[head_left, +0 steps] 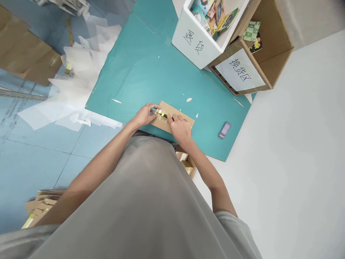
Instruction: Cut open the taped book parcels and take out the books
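The parcel (174, 109) is apparently steadied by the partly open left hand (144, 115). A dark tool (165, 116) is gripped in the curled right hand (180, 128).

Bright, even, cool light fills the frame, its source out of view. Shadows are soft. Small glints shine on the clear tape (162, 114). The upper left looks blurred, wide-angle stretching shows toward the edges, and a patch at right is pixelated.

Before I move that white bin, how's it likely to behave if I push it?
The white bin will probably stay stiff, given its straight walls. The books inside likely add some weight. Pushed toward the cardboard box close beside it, it may nudge that too.
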Tool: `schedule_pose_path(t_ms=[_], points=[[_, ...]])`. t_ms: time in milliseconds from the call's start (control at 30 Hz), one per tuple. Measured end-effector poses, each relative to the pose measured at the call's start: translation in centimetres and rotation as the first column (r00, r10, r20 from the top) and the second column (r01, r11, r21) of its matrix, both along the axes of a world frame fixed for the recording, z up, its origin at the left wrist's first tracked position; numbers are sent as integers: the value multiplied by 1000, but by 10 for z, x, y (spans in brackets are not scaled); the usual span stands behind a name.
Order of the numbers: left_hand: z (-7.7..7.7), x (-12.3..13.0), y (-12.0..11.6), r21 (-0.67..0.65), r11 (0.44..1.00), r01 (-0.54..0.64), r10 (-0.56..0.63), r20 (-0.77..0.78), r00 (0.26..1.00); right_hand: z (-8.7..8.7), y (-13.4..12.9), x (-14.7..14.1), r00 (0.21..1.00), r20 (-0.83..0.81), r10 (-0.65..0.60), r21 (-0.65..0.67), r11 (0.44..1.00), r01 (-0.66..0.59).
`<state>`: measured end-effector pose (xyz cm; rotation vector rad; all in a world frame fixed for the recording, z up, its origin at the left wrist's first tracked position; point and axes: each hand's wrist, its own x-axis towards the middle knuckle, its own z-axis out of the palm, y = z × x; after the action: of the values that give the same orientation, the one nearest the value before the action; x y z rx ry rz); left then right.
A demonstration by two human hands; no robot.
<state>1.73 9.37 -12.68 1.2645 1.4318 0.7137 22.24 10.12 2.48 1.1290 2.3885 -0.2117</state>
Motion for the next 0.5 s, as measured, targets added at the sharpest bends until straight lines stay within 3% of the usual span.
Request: schedule_pose_path(t_ms=[133,267,500], points=[[2,1,-1,4,1000,-14,14,-13,1000,5,0,0,999,38,-2,-16,1000,2],[7,4,-2,-4,1000,-4,4,-34,999,9,-3,19,996,86,-21,-32,999,23],[16,12,-3,-28,999,-20,16,-122,992,23,-22,104,945,282,-164,2,985,171]])
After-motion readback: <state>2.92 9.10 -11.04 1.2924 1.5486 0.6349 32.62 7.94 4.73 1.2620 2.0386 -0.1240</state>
